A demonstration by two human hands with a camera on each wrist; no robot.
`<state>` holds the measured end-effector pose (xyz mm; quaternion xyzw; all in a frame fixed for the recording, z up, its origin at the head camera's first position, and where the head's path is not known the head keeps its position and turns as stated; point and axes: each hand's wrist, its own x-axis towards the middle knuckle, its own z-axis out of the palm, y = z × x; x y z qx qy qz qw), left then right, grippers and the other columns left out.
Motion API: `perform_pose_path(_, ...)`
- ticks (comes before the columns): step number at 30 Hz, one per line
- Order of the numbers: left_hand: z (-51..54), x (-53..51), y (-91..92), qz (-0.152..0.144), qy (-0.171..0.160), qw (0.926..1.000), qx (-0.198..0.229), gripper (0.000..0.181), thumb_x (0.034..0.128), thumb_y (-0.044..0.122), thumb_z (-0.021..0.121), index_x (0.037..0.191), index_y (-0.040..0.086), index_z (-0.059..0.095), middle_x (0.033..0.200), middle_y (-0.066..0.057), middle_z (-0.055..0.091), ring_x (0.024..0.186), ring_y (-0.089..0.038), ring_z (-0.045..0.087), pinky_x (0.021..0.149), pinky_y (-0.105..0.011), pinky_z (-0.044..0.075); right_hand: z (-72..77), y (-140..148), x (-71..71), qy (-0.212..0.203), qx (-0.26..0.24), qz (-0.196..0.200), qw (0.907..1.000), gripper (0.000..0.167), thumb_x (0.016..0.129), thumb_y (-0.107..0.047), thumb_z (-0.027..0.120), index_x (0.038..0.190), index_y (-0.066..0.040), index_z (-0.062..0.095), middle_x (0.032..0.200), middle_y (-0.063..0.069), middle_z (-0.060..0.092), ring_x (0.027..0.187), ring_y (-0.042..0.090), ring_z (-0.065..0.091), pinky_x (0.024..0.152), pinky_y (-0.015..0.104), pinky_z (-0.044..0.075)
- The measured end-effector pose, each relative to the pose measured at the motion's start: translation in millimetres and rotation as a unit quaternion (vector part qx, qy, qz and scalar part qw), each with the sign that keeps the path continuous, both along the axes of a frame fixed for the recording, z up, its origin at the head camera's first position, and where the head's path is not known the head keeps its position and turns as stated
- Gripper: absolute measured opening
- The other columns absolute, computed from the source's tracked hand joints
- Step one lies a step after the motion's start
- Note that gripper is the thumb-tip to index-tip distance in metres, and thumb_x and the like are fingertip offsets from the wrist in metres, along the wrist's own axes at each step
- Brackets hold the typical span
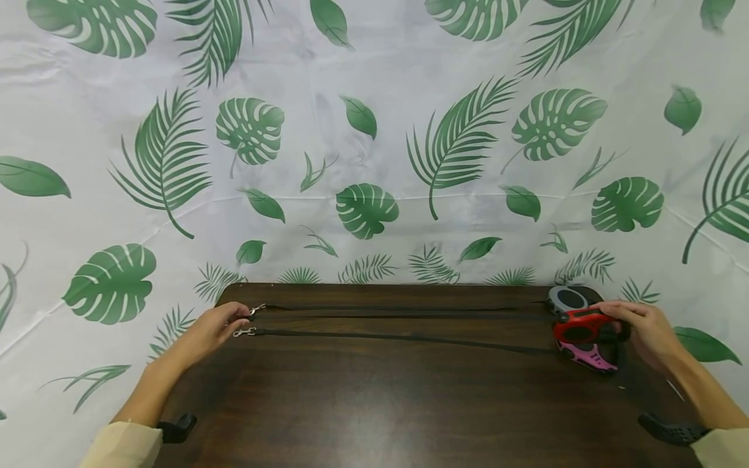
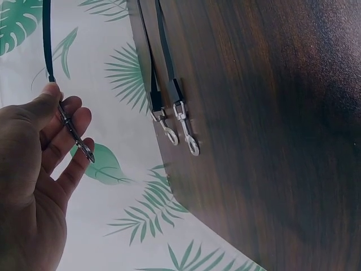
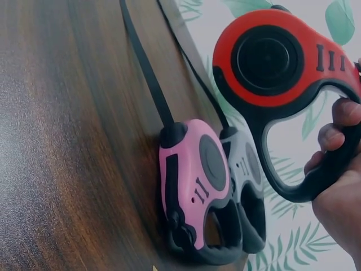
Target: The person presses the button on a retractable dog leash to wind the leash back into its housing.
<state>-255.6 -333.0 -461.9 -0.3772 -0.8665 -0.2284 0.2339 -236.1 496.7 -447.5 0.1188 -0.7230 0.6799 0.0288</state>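
My right hand (image 1: 643,328) grips the black handle of a red retractable leash (image 3: 316,51), held above the table. My left hand (image 2: 34,152) pinches that leash's black strap near its metal clip (image 2: 78,138), and the strap runs taut between both hands. A pink leash (image 3: 197,175) and a grey leash (image 3: 245,158) lie side by side at the table's right end, below the red one. Their straps stretch left across the table, ending in two silver clips (image 2: 186,130) beside my left hand.
The dark wooden table (image 1: 374,403) has its far edge against a white cloth (image 1: 374,162) printed with green leaves. A dark band (image 1: 178,429) is on the left wrist, another (image 1: 673,430) on the right.
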Motion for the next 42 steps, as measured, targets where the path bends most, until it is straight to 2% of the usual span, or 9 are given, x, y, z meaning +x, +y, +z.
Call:
perform_pose_path(5, 2.9, 1.1, 4.0, 0.013, -0.012, 0.9998, -0.006, 0.015, 0.0911, -0.002, 0.079, 0.1, 0.0, 0.068, 0.087, -0.003, 0.07, 0.074, -0.005, 0.059, 0.062, -0.031, 0.054, -2.3, -2.1, -0.5, 0.008, 0.01, -0.002, 0.9999, 0.034, 0.109, 0.006, 0.048, 0.113, -0.002, 0.081, 0.098, -0.007, 0.075, 0.084, 0.012, 0.053, 0.066, 0.024, 0.047)
perform_pose_path(9, 5.8, 1.5, 6.7, 0.021, -0.026, 0.9994, -0.01, 0.024, 0.084, -0.01, 0.082, 0.101, 0.0, 0.068, 0.087, -0.002, 0.07, 0.074, -0.007, 0.06, 0.062, -0.032, 0.055, -3.6, -2.8, 0.3, 0.009, 0.062, -0.016, 0.9979, 0.03, 0.109, 0.003, 0.051, 0.115, -0.004, 0.08, 0.087, -0.004, 0.064, 0.082, 0.014, 0.048, 0.068, 0.026, 0.034)
perform_pose_path(12, 6.6, 1.3, 7.7, 0.024, -0.032, 0.9991, -0.011, 0.024, 0.0844, -0.009, 0.081, 0.102, 0.001, 0.068, 0.088, -0.002, 0.071, 0.073, -0.008, 0.061, 0.062, -0.032, 0.055, -4.2, -3.6, 0.6, 0.018, 0.112, -0.027, 0.9931, 0.028, 0.109, 0.001, 0.052, 0.117, -0.003, 0.079, 0.087, -0.007, 0.064, 0.083, 0.013, 0.046, 0.072, 0.03, 0.024)
perform_pose_path(14, 7.0, 1.9, 8.2, 0.026, -0.034, 0.999, -0.01, 0.026, 0.0838, -0.011, 0.081, 0.102, 0.001, 0.068, 0.088, -0.003, 0.071, 0.074, -0.008, 0.062, 0.062, -0.032, 0.055, -3.8, -5.1, 0.3, 0.023, 0.149, -0.036, 0.988, 0.025, 0.108, 0.0, 0.055, 0.119, -0.003, 0.078, 0.093, -0.013, 0.068, 0.086, 0.008, 0.049, 0.072, 0.026, 0.027)
perform_pose_path(17, 5.9, 2.0, 8.6, 0.027, -0.029, 0.9992, -0.009, 0.028, 0.0821, -0.013, 0.081, 0.102, 0.0, 0.068, 0.088, -0.003, 0.071, 0.074, -0.008, 0.063, 0.062, -0.031, 0.055, -2.8, -8.4, -0.6, 0.022, 0.191, -0.044, 0.9804, 0.022, 0.106, -0.001, 0.061, 0.121, -0.001, 0.077, 0.104, -0.019, 0.072, 0.091, 0.001, 0.059, 0.074, 0.016, 0.043)
perform_pose_path(20, 4.5, 2.4, 9.2, 0.021, -0.018, 0.9996, -0.007, 0.03, 0.0802, -0.015, 0.082, 0.102, 0.001, 0.068, 0.088, -0.002, 0.071, 0.074, -0.006, 0.063, 0.061, -0.03, 0.055, -1.5, -13.2, -1.0, 0.007, 0.218, -0.052, 0.9746, 0.021, 0.105, -0.006, 0.066, 0.122, -0.003, 0.076, 0.108, -0.019, 0.073, 0.095, 0.002, 0.067, 0.078, 0.019, 0.055)
perform_pose_path(30, 1.5, -0.7, 13.8, 0.018, -0.01, 0.9998, -0.006, 0.026, 0.083, -0.013, 0.081, 0.101, 0.0, 0.068, 0.089, -0.002, 0.072, 0.075, -0.003, 0.061, 0.061, -0.028, 0.054, -1.2, -25.1, 0.2, 0.0, 0.212, -0.049, 0.9761, 0.024, 0.104, -0.005, 0.067, 0.126, -0.001, 0.074, 0.109, -0.016, 0.072, 0.096, 0.006, 0.064, 0.079, 0.02, 0.054)
perform_pose_path(38, 2.7, 0.4, 18.4, 0.02, -0.026, 0.9995, -0.002, 0.026, 0.0835, -0.014, 0.08, 0.102, 0.0, 0.068, 0.09, -0.003, 0.072, 0.076, -0.006, 0.065, 0.063, -0.03, 0.057, -0.6, -34.8, -0.1, -0.024, 0.192, -0.055, 0.9795, 0.022, 0.103, -0.008, 0.07, 0.122, -0.013, 0.078, 0.105, -0.014, 0.074, 0.084, 0.01, 0.066, 0.068, 0.025, 0.055)
perform_pose_path(42, 1.8, -0.3, 20.4, 0.02, -0.035, 0.9992, -0.005, 0.029, 0.0829, -0.015, 0.079, 0.104, 0.001, 0.067, 0.091, -0.005, 0.072, 0.076, -0.01, 0.068, 0.065, -0.032, 0.059, 0.3, -39.3, 0.0, -0.035, 0.173, -0.048, 0.9831, 0.023, 0.103, -0.007, 0.069, 0.123, -0.013, 0.078, 0.107, -0.012, 0.076, 0.085, 0.009, 0.067, 0.066, 0.028, 0.055)
